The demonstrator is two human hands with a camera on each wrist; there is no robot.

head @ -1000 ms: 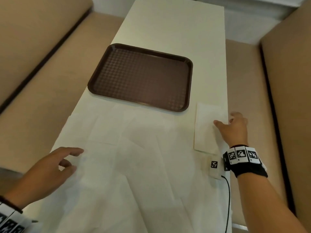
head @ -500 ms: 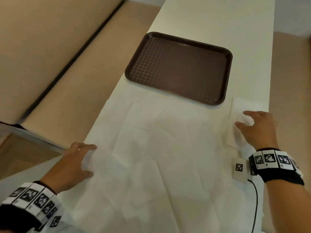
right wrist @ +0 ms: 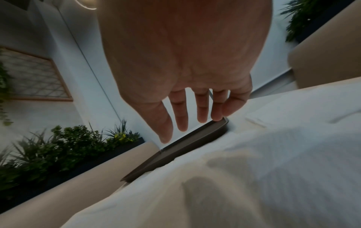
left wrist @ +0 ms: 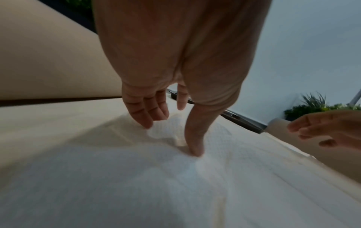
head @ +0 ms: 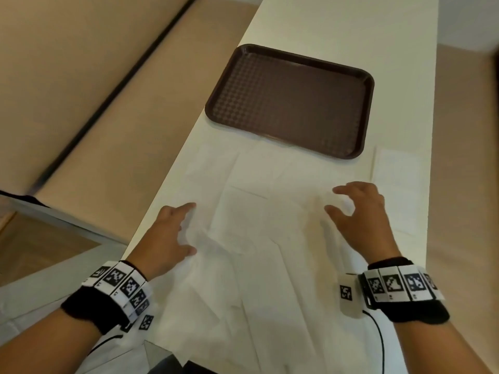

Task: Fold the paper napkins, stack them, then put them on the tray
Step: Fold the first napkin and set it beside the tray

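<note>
left hand (head: 167,236): fingers spread, thumb and fingertips (left wrist: 193,148) pressing the left edge of the unfolded napkins (head: 270,238), gripping nothing | right hand (head: 361,214): fingers loosely spread above the napkins' right side, holding nothing | folded napkin (head: 399,171): flat by the table's right edge | tray (head: 291,98): just beyond the napkins | table (head: 337,25): white

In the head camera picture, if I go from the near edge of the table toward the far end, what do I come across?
Spread-out unfolded napkins → left hand, touching them → right hand, above them → folded napkin, at the right edge → brown tray → bare table.
</note>
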